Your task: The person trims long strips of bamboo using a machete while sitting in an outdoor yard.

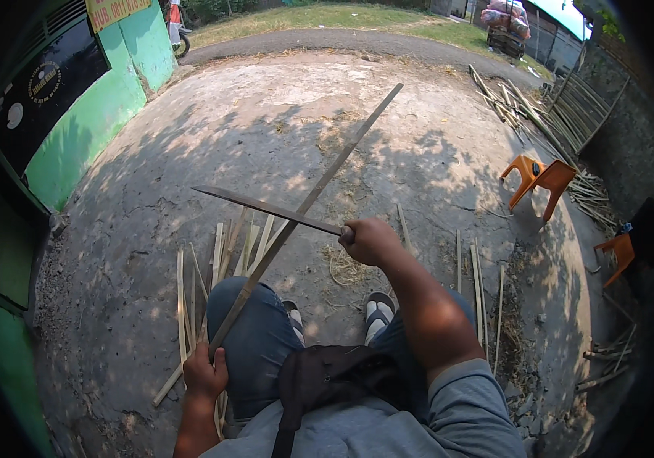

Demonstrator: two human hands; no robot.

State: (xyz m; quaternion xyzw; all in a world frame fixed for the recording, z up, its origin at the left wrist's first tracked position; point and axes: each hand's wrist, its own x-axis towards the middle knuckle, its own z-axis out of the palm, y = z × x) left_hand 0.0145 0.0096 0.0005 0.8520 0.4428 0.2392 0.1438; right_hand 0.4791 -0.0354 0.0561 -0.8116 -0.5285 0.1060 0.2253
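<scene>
My left hand point(205, 372) is closed round the lower end of a long bamboo strip point(336, 166), which slants up and away to the right past my left knee. In my right hand point(371, 241) is the handle of a machete point(264, 207). Its long dark blade points left and crosses the bamboo strip around the strip's middle. Whether blade and strip touch, I cannot tell for sure. Pale split bamboo strips point(181, 301) lie on the ground beside my left leg, and several more point(480, 294) lie to the right of my right leg.
Curly shavings point(346, 267) lie on the concrete ahead of my feet. At the right stands an orange plastic chair point(544, 183), with bamboo poles point(518, 107) piled behind it. A green wall point(106, 114) runs along the left. Farther off passes a road point(327, 41).
</scene>
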